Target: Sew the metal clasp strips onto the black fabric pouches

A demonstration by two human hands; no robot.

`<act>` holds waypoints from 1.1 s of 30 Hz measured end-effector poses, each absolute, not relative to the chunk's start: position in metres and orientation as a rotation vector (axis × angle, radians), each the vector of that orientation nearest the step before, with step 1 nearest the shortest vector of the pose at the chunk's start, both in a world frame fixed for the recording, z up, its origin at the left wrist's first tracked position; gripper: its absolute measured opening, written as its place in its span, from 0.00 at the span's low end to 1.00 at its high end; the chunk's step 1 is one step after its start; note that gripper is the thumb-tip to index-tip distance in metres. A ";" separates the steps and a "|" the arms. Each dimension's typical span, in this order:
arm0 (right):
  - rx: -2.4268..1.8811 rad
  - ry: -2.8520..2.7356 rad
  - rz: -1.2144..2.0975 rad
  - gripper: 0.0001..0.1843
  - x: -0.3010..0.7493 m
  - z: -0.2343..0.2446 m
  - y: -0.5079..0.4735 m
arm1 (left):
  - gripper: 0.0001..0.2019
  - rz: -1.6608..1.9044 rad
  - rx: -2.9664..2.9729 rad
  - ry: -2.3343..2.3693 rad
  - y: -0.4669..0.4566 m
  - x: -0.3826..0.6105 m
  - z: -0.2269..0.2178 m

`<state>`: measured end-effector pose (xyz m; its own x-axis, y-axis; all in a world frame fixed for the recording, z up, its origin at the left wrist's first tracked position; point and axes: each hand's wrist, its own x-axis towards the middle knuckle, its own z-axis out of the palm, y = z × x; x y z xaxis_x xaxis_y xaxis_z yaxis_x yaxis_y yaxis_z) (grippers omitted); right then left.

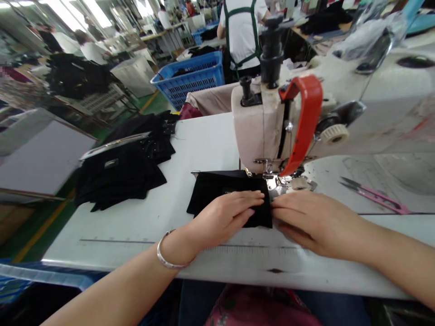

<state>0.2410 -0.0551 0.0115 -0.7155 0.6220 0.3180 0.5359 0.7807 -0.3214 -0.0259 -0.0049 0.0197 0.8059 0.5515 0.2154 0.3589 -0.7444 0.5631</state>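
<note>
A small piece of black fabric (217, 188) lies on the white sewing table (142, 226), its right edge at the presser foot (272, 176) of a cream sewing machine (258, 131). My left hand (226, 215) lies flat on the fabric with its fingers stretched out and pressing down. My right hand (312, 222) rests just to the right of the fabric's edge, its fingertips curled against that edge below the needle. A silver bangle (166, 258) circles my left wrist.
A stack of black fabric pieces (118, 172) sits at the table's left. Pink thread snips (374, 194) lie to the right. An orange guard (302, 122) hangs on the machine head. Behind are a blue basket (190, 77) and a person in a white shirt (241, 31).
</note>
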 end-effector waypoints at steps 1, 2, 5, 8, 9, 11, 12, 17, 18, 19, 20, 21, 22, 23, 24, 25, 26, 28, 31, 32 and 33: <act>-0.843 -2.569 0.332 0.12 0.234 0.007 -0.050 | 0.16 0.547 2.418 0.746 -0.003 -0.025 0.021; -0.820 -2.566 0.358 0.12 0.229 0.003 -0.047 | 0.16 0.577 2.383 0.804 -0.002 -0.024 0.022; -0.790 -2.546 0.386 0.11 0.225 -0.003 -0.046 | 0.17 0.608 2.496 0.774 -0.002 -0.017 0.022; -0.808 -2.536 0.404 0.10 0.231 -0.001 -0.048 | 0.15 0.565 2.681 0.644 -0.005 -0.010 0.015; -0.839 -2.505 0.378 0.10 0.234 0.000 -0.047 | 0.15 0.546 2.699 0.646 -0.006 -0.008 0.012; -0.969 -2.398 0.243 0.11 0.238 0.003 -0.043 | 0.20 0.499 2.704 0.689 -0.006 -0.008 0.007; -1.055 -2.345 0.151 0.11 0.240 0.004 -0.039 | 0.23 0.475 2.707 0.707 -0.006 -0.008 0.005; -1.247 -2.436 -0.064 0.18 0.242 -0.001 -0.018 | 0.26 0.434 2.737 0.693 -0.004 -0.011 0.003; -1.247 -2.465 -0.068 0.19 0.242 -0.002 -0.016 | 0.26 0.435 2.734 0.680 -0.003 -0.010 0.004; -1.251 -2.481 -0.074 0.20 0.242 -0.003 -0.015 | 0.25 0.439 2.729 0.671 -0.002 -0.010 0.004; -1.258 -2.488 -0.083 0.20 0.242 -0.004 -0.014 | 0.25 0.443 2.723 0.668 -0.001 -0.009 0.005; -1.263 -2.493 -0.093 0.20 0.242 -0.004 -0.014 | 0.24 0.447 2.716 0.669 0.000 -0.009 0.005; -1.268 -2.497 -0.100 0.21 0.242 -0.003 -0.013 | 0.24 0.450 2.708 0.676 0.001 -0.009 0.005; -1.275 -2.499 -0.100 0.21 0.242 -0.003 -0.013 | 0.24 0.450 2.701 0.684 0.002 -0.008 0.005; -1.286 -2.498 -0.099 0.21 0.242 -0.003 -0.013 | 0.24 0.450 2.696 0.690 0.003 -0.008 0.005; -1.298 -2.491 -0.101 0.21 0.241 -0.003 -0.012 | 0.24 0.453 2.693 0.692 0.004 -0.008 0.005; -1.312 -2.484 -0.101 0.20 0.240 -0.003 -0.012 | 0.24 0.458 2.689 0.691 0.005 -0.008 0.004; -1.333 -2.468 -0.100 0.20 0.237 -0.004 -0.011 | 0.24 0.465 2.684 0.686 0.006 -0.008 0.004; -1.335 -2.447 -0.050 0.20 0.237 -0.006 -0.012 | 0.24 0.468 2.677 0.677 0.005 -0.008 0.003; -1.335 -2.425 -0.007 0.19 0.238 -0.008 -0.012 | 0.24 0.468 2.674 0.678 0.005 -0.008 0.003; -1.333 -2.387 0.040 0.18 0.242 -0.009 -0.013 | 0.25 0.468 2.671 0.682 0.005 -0.008 0.003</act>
